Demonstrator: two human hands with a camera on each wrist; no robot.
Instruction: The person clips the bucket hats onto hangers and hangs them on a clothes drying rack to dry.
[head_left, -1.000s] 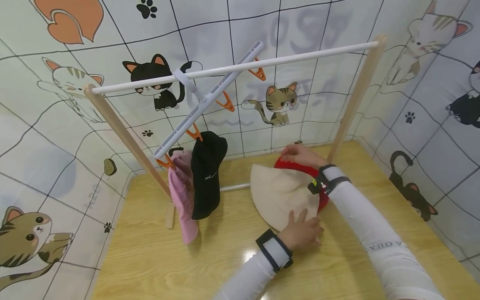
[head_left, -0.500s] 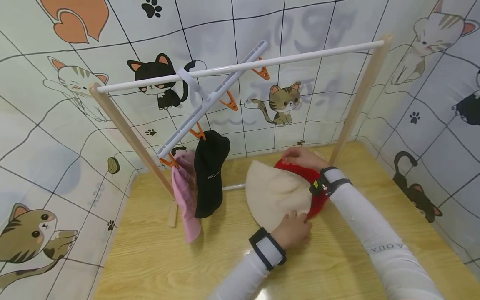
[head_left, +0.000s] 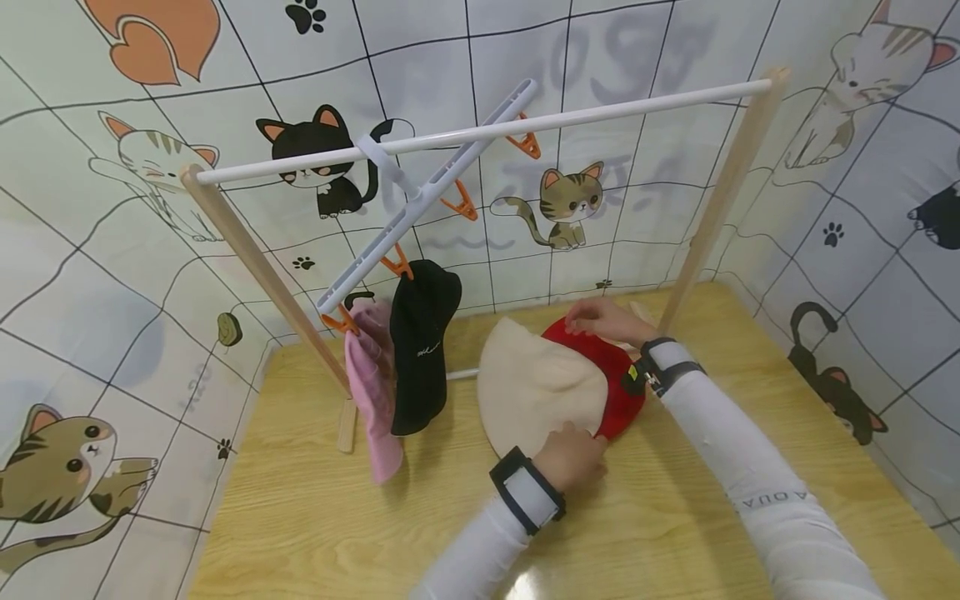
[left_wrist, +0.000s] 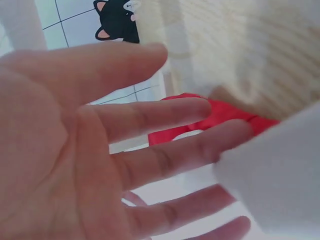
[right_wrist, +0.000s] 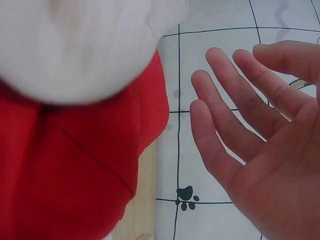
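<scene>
A cream cloth hat (head_left: 536, 383) with a wide curved brim lies on the wooden table, partly over a red hat (head_left: 621, 379). My left hand (head_left: 572, 457) is at the hat's near edge. In the left wrist view, its fingers (left_wrist: 175, 160) are spread and fairly straight beside the cream fabric, the thumb apart. My right hand (head_left: 606, 320) is at the far edge of the red hat. The right wrist view shows its fingers (right_wrist: 225, 120) loosely extended beside the red cloth, gripping nothing. The underside of the stacked hats is hidden.
A rack with a white rod (head_left: 630, 107) and wooden posts (head_left: 712, 208) stands behind the hats. From it hangs a pale hanger (head_left: 420, 200) with orange clips (head_left: 461, 202). A black cap (head_left: 422, 350) and a pink hat (head_left: 371, 400) hang clipped at its near end.
The cream hat has shifted left across the red one, exposing more red. My left hand has moved left with it. My right hand stays near the red hat's far edge.
</scene>
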